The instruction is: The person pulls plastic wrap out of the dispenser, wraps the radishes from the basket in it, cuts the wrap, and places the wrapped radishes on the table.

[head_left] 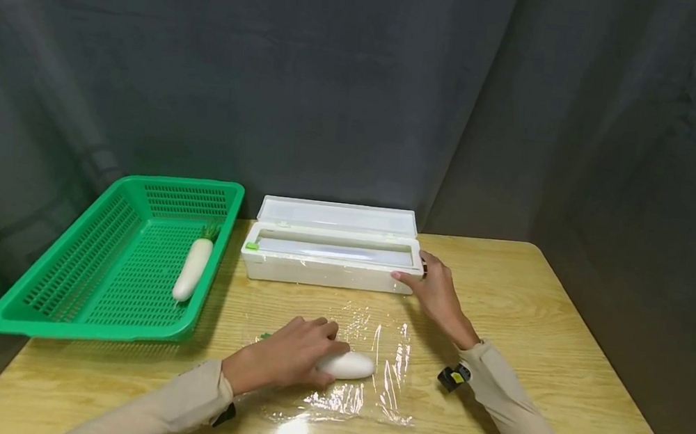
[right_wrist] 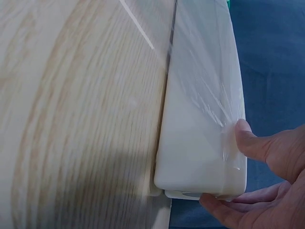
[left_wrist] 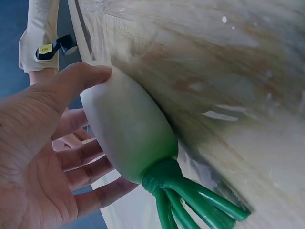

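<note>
- Grip, left hand (head_left: 294, 351): thumb one side, fingers the other, closed to body width around white radish (head_left: 351, 366).
- Radish lies on spread plastic film (head_left: 393, 389), near side of wrap box (head_left: 330, 276), tapered end toward box's right end, green leaf stubs (left_wrist: 183, 198) toward its left end.
- Body looks smooth, firm, glossy, likely moulded; probably light, won't dent, may roll or slip. Best hold: thick middle, thumb and fingers opposed. Stubs look bendy, poor handle.
- Film: thin, crinkled, likely clingy, easily torn or bunched; take by edges or corners.
- Right hand (head_left: 439, 296): grips wrap box's right end, thumb on front face near top edge, fingers round the end. Box looks stiff, hollow; ends seem the sensible hold.
- Lid (head_left: 338, 216) stands open at box's back.
- Green basket (head_left: 104, 333) left of box, second radish (head_left: 194, 268) inside, on the side nearest box.
</note>
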{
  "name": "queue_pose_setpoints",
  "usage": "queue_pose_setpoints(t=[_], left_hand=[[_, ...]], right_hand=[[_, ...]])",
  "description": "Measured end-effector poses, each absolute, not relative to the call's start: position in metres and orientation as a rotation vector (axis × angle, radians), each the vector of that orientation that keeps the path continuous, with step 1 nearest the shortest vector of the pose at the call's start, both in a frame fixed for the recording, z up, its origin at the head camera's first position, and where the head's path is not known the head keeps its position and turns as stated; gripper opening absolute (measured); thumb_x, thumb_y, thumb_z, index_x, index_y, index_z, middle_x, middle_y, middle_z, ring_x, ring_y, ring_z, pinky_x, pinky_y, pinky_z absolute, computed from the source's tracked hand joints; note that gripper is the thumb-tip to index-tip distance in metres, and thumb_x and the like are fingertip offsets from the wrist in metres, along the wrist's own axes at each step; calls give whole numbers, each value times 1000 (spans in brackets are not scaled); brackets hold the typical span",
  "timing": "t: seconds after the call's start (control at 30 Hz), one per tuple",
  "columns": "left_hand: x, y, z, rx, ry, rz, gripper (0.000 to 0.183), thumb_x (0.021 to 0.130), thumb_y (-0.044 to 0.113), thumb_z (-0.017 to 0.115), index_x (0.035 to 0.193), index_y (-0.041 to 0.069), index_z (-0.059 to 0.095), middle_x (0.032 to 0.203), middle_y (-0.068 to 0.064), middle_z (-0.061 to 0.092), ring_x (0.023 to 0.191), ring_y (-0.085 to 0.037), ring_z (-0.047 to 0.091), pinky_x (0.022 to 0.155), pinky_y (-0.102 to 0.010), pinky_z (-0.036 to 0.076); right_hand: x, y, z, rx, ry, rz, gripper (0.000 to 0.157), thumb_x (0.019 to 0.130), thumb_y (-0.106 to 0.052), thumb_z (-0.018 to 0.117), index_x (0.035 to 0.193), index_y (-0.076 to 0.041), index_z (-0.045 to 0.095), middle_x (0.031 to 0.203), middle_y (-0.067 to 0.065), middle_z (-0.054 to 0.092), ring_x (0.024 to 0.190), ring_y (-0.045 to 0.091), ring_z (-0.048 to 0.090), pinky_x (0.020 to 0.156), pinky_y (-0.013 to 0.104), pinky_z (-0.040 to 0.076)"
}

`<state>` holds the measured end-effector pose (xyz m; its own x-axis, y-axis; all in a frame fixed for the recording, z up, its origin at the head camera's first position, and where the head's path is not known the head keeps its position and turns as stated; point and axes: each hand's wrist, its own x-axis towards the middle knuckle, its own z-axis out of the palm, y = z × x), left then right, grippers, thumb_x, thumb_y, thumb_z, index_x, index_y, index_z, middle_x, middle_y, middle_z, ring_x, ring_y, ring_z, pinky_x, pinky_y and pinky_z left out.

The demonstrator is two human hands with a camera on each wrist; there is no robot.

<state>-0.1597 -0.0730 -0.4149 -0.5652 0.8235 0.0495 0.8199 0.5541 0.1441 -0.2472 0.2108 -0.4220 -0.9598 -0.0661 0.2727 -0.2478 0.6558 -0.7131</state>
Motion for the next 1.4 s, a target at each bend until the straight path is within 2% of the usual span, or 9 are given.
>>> queue_pose_setpoints(t=[0.33,0.53,0.73,0.9,1.0,1.1,1.27,1.4], left_hand=[[-160,-74,-416,1483,2745,272,48,91,36,82,133,15,69,107,-5,68,87,-13,63,67,-21,50],[-158,-80,-414,1466,2787,271,51,94,36,79,138,17,64,114,-5,69,98,-18,64,78,-31,55],[-152,-87,-420,1445,2858,323,53,94,33,79,141,17,62,118,-6,68,104,-23,66,83,-40,57],[-146,-96,-425,1396,2892,391,56,95,33,78,145,19,59,129,-7,65,117,-25,63,95,-48,55],[-143,-103,-426,1416,2927,443,54,94,34,80,142,21,62,133,-7,63,123,-25,60,100,-50,52],[-140,-112,-427,1492,2966,504,48,91,34,83,134,21,66,130,-4,63,121,-22,60,100,-48,51],[-137,-127,-430,1625,2974,580,38,88,32,85,122,21,70,121,3,63,114,-16,60,95,-46,51],[-136,-135,-433,1712,2970,543,36,88,33,85,118,22,70,118,5,63,111,-14,59,92,-45,51]], right_hand=[[-246,213,-421,241,-2655,1197,56,92,-18,82,136,9,60,121,29,66,101,35,64,82,44,52],[-247,212,-418,247,-2674,1181,60,94,-19,81,140,10,56,124,30,64,103,36,61,85,48,52],[-246,211,-419,224,-2663,1216,64,93,-16,82,142,12,53,130,34,60,115,43,61,95,57,52],[-242,209,-421,231,-2634,1271,74,93,-12,81,150,14,42,142,37,49,129,49,52,105,60,47],[-237,208,-421,224,-2630,1256,81,94,-14,80,154,14,34,147,38,40,131,51,49,107,61,46],[-233,207,-420,212,-2624,1208,83,94,-16,80,156,12,31,148,37,38,128,51,51,106,60,47],[-226,206,-422,288,-2559,1106,77,93,-14,80,152,12,38,143,35,43,130,49,49,109,60,43],[-220,205,-425,351,-2496,1054,67,92,-10,81,145,13,47,140,32,46,130,47,49,111,60,42]])
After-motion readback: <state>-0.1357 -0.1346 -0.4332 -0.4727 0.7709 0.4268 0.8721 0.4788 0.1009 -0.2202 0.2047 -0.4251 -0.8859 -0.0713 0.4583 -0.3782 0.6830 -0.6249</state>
